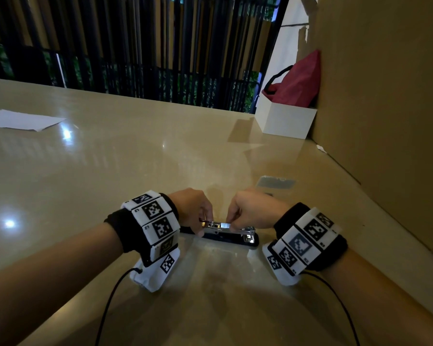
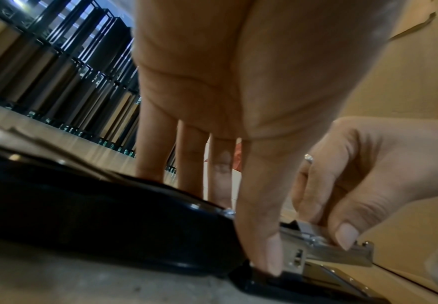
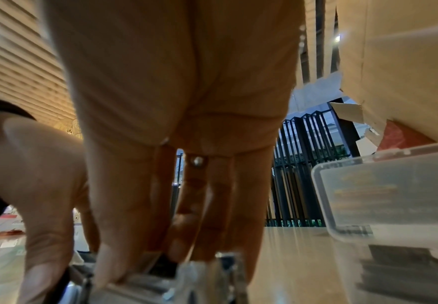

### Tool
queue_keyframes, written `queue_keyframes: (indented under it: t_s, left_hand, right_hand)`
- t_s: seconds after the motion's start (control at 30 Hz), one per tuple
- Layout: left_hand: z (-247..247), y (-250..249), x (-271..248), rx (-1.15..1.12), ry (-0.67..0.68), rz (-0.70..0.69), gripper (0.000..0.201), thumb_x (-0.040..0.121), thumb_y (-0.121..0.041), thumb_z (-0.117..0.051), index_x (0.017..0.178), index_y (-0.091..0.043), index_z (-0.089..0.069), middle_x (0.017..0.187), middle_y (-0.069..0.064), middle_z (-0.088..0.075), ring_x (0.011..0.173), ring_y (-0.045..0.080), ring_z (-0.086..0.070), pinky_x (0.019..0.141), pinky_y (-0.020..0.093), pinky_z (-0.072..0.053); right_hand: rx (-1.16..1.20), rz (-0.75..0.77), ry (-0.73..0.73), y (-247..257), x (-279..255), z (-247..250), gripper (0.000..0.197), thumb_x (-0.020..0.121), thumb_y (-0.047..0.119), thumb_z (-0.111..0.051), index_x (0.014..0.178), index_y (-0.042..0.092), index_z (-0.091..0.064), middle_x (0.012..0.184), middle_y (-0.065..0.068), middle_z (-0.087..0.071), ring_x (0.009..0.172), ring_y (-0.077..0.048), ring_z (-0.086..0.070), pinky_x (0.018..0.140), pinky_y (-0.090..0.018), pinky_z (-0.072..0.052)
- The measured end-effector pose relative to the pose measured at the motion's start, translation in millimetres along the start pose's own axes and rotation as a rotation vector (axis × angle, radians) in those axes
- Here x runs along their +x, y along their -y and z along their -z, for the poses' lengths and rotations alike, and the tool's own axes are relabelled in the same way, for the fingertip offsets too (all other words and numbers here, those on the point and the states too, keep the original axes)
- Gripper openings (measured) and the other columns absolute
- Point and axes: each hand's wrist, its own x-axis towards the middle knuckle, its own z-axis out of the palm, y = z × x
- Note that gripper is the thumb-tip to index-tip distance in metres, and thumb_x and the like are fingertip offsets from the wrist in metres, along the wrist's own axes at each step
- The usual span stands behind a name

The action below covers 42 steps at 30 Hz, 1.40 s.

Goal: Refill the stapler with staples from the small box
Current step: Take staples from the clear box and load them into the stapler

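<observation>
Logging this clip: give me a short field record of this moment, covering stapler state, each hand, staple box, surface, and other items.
stapler: black stapler lying on the table, opened, metal staple channel exposed
left hand: left hand pinches the channel's rear end
right hand: right hand pinches a strip of staples at the channel
staple box: clear plastic box beyond the right hand, untouched
surface: glossy beige table
other items: white paper far left; white box with red bag; cardboard wall right
</observation>
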Motion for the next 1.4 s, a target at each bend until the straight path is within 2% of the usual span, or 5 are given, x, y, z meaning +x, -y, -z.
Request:
queue_keyframes:
  t_s: [0.17, 0.7, 0.93, 1.03, 1.4]
  left_hand:
    - [1.0, -0.2, -0.5, 0.009, 0.003, 0.004, 0.036, 0.073, -0.010, -0.077, 0.108, -0.014, -0.070, 0.114, 0.007, -0.071, 0.088, 0.011, -0.055, 0.081, 0.025, -0.042]
    - [1.9, 0.7, 2.9, 0.008, 0.027, -0.003, 0.037, 0.074, -0.011, -0.077, 0.110, -0.013, -0.069, 0.116, 0.008, -0.071, 0.089, 0.012, -0.056, 0.087, 0.027, -0.045]
    - [3.2, 0.7, 4.0, 0.005, 0.044, -0.006, 0.037, 0.074, -0.011, -0.078, 0.110, -0.012, -0.069, 0.116, 0.009, -0.070, 0.088, 0.012, -0.055, 0.086, 0.025, -0.044]
    - [3.4, 0.8, 4.4, 0.002, 0.045, -0.008, 0.038, 0.074, -0.011, -0.077, 0.111, -0.012, -0.069, 0.116, 0.009, -0.070, 0.088, 0.012, -0.055, 0.088, 0.028, -0.046]
    - [4.1, 1.9, 5.8, 0.067, 0.056, -0.035, 0.039, 0.074, -0.014, -0.077, 0.112, -0.013, -0.068, 0.116, 0.005, -0.070, 0.108, 0.021, -0.063, 0.084, 0.025, -0.043]
  right_hand:
    - [0.062, 0.027, -0.040, -4.3, 2.7, -1.4, 0.019, 0.084, 0.016, -0.066, 0.097, 0.005, -0.075, 0.099, -0.008, -0.076, 0.059, 0.001, -0.054, 0.048, 0.004, -0.038]
    - [0.081, 0.085, 0.074, -9.1, 3.4, 2.4, 0.028, 0.085, 0.010, -0.063, 0.110, 0.019, -0.071, 0.088, 0.002, -0.062, 0.061, 0.003, -0.053, 0.050, 0.001, -0.037]
    - [-0.131, 0.158, 0.184, -3.1, 0.0, 13.8, 0.038, 0.084, 0.009, -0.060, 0.118, 0.025, -0.065, 0.114, -0.002, -0.064, 0.085, -0.018, -0.064, 0.054, -0.003, -0.033]
    - [-0.248, 0.206, 0.212, -1.1, 1.2, 15.6, 0.044, 0.081, 0.002, -0.061, 0.119, 0.025, -0.064, 0.117, -0.001, -0.062, 0.066, -0.003, -0.048, 0.049, 0.001, -0.034]
    - [-0.616, 0.382, 0.229, 11.2, 10.5, 18.8, 0.037, 0.081, 0.008, -0.059, 0.116, 0.021, -0.060, 0.112, 0.001, -0.065, 0.100, -0.024, -0.060, 0.080, -0.033, -0.047]
